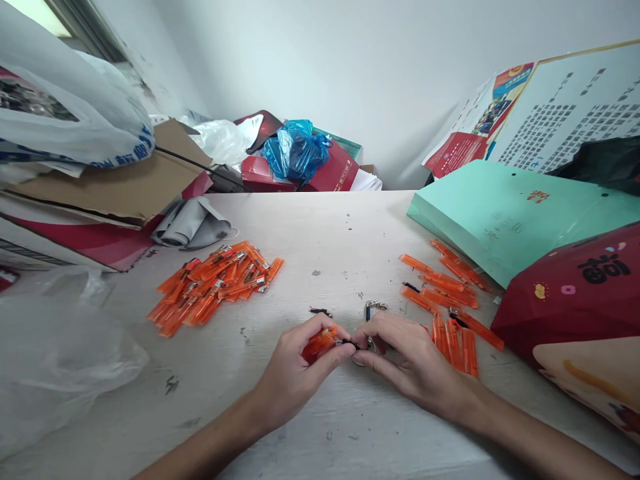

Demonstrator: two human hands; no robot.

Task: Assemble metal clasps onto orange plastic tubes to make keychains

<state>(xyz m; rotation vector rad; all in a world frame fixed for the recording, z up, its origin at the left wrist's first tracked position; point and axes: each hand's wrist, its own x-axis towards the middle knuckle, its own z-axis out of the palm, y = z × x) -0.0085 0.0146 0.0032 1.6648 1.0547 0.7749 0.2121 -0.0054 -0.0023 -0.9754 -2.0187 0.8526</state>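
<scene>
My left hand [295, 373] is closed around an orange translucent lighter body [319, 343], held low over the white table [310, 227]. My right hand [405, 360] pinches a small dark metal part [350, 344] against the lighter's end, so the two hands meet fingertip to fingertip. A heap of orange lighters with metal tops [215, 283] lies to the left. Plain orange lighter bodies [445, 293] are scattered to the right, close by my right hand. A few small loose metal parts [373, 308] lie just beyond my fingers.
A mint green box [505, 213] and a dark red bag [575, 293] crowd the right side. Cardboard boxes [115, 193] and white plastic bags [60, 113] fill the left. A blue plastic bag [296, 150] on red boxes sits at the back. A clear plastic bag [55, 353] lies near left.
</scene>
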